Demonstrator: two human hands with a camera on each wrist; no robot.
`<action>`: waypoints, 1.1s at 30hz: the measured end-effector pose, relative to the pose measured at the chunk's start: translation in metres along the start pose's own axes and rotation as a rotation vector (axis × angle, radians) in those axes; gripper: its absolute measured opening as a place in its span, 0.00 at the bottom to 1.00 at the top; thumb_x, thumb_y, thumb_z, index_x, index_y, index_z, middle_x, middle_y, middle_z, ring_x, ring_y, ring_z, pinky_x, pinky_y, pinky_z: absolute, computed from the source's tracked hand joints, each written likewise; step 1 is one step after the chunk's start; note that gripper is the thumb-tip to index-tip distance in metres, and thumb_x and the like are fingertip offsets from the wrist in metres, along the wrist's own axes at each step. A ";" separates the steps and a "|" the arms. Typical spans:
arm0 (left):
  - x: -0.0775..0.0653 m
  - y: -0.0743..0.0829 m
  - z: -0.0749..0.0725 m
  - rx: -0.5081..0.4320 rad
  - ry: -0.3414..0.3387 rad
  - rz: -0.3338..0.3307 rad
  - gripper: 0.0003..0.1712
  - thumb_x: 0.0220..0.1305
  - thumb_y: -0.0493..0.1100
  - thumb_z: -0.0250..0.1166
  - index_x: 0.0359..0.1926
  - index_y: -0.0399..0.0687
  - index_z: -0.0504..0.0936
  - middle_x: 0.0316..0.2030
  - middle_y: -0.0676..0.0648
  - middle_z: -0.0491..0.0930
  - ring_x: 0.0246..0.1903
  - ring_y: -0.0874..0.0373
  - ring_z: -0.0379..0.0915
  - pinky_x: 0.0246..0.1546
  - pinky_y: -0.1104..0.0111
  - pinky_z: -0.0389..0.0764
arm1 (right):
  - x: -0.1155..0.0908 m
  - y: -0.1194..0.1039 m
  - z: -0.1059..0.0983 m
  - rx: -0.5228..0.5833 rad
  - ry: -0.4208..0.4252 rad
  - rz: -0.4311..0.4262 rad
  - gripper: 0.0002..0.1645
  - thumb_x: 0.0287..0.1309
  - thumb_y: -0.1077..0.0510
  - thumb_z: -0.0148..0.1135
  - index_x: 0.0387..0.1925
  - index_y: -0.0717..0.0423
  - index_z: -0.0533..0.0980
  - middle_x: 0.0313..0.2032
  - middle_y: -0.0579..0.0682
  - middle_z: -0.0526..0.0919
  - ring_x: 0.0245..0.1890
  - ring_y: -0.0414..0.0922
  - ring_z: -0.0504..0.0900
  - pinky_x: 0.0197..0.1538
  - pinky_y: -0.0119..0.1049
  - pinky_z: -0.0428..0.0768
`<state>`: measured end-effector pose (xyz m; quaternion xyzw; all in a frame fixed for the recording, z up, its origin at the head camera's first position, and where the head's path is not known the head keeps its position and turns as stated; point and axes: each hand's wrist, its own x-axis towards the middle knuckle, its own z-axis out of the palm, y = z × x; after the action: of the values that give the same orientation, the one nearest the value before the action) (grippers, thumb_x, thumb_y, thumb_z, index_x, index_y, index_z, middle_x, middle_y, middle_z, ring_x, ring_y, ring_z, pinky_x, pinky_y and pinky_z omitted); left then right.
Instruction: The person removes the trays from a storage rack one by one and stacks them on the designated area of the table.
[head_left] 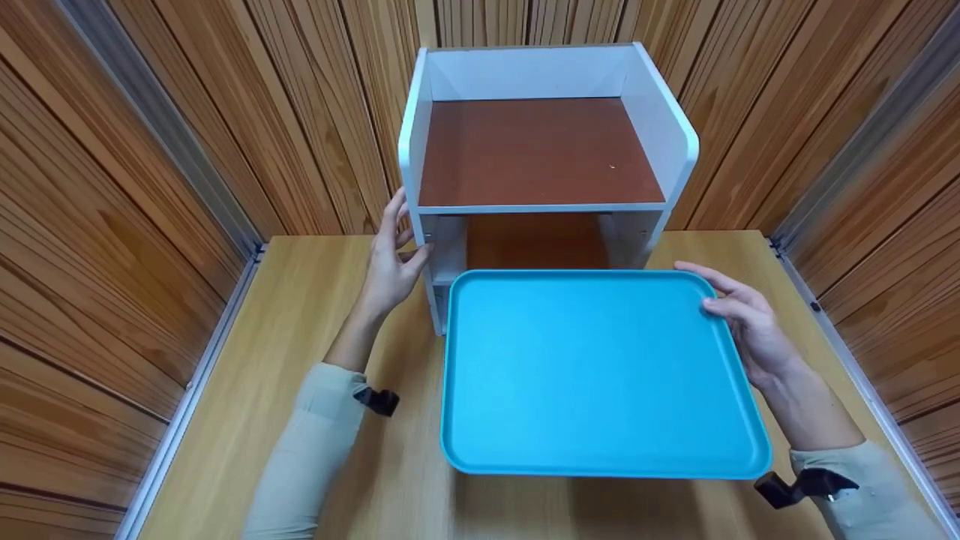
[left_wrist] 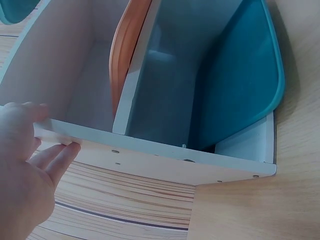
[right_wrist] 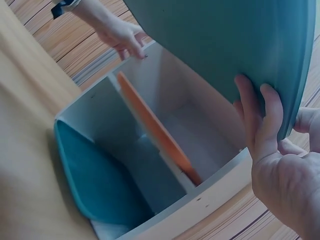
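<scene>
A bright blue rectangular tray (head_left: pixel 600 375) is held up in front of a white shelf unit (head_left: pixel 540 154) with a brown top board. My right hand (head_left: pixel 750 330) grips the tray at its far right corner, thumb over the rim and fingers beneath. At the unit's left side panel, my left hand (head_left: pixel 390 274) pinches the front edge, thumb on the inner side and fingers along the outside (left_wrist: pixel 30 165). Inside the unit, an orange-brown tray (right_wrist: pixel 155 130) lies on the middle board. A second blue tray (left_wrist: pixel 245 80) lies in the lowest compartment, sticking out a little at the front.
The unit stands on a light wooden table (head_left: pixel 217 450) against the back wall. Wood-grain panels (head_left: pixel 315 97) enclose the table on the left, back and right, with metal rails (head_left: pixel 840 352) along the side edges. Each forearm wears a small black camera (head_left: pixel 379 401).
</scene>
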<state>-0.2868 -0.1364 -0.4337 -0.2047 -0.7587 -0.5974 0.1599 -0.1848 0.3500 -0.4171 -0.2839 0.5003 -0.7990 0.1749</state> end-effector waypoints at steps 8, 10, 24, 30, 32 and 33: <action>0.001 0.000 0.000 -0.001 -0.012 -0.007 0.48 0.79 0.28 0.65 0.89 0.41 0.50 0.84 0.31 0.65 0.80 0.26 0.70 0.68 0.32 0.84 | -0.006 0.016 -0.010 -0.038 -0.037 0.027 0.37 0.87 0.69 0.28 0.81 0.48 0.74 0.72 0.48 0.86 0.69 0.46 0.90 0.65 0.42 0.91; 0.001 0.000 0.001 -0.002 -0.010 -0.012 0.48 0.79 0.27 0.65 0.89 0.42 0.51 0.84 0.31 0.65 0.80 0.26 0.71 0.67 0.32 0.84 | -0.008 0.020 -0.013 -0.060 -0.047 0.031 0.37 0.87 0.69 0.29 0.82 0.48 0.73 0.73 0.47 0.85 0.70 0.46 0.90 0.66 0.43 0.90; 0.001 0.000 0.000 -0.023 -0.015 -0.001 0.48 0.78 0.26 0.64 0.89 0.39 0.50 0.84 0.30 0.65 0.80 0.23 0.70 0.65 0.31 0.85 | -0.015 0.046 -0.025 -0.008 -0.115 0.048 0.39 0.86 0.71 0.26 0.84 0.52 0.70 0.75 0.49 0.84 0.72 0.47 0.89 0.69 0.45 0.89; 0.001 -0.002 -0.001 -0.013 -0.013 0.003 0.47 0.79 0.26 0.64 0.89 0.39 0.50 0.84 0.29 0.65 0.80 0.24 0.70 0.66 0.32 0.86 | -0.017 0.055 -0.029 -0.016 -0.124 0.065 0.39 0.85 0.71 0.26 0.84 0.51 0.70 0.75 0.48 0.84 0.72 0.46 0.88 0.70 0.43 0.89; 0.001 -0.002 -0.001 -0.014 -0.013 0.003 0.47 0.79 0.27 0.63 0.89 0.39 0.50 0.84 0.29 0.64 0.80 0.24 0.69 0.67 0.32 0.85 | -0.019 0.058 -0.031 -0.029 -0.118 0.080 0.39 0.86 0.71 0.27 0.84 0.50 0.70 0.75 0.47 0.84 0.72 0.45 0.89 0.70 0.43 0.89; 0.001 -0.003 -0.001 -0.016 -0.012 0.002 0.47 0.79 0.27 0.63 0.89 0.39 0.50 0.84 0.29 0.64 0.80 0.24 0.69 0.67 0.32 0.85 | -0.020 0.059 -0.032 -0.037 -0.114 0.088 0.39 0.86 0.71 0.27 0.84 0.49 0.70 0.74 0.46 0.84 0.72 0.45 0.89 0.70 0.43 0.89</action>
<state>-0.2893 -0.1374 -0.4351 -0.2103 -0.7547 -0.6020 0.1542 -0.1898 0.3579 -0.4866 -0.3099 0.5161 -0.7638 0.2329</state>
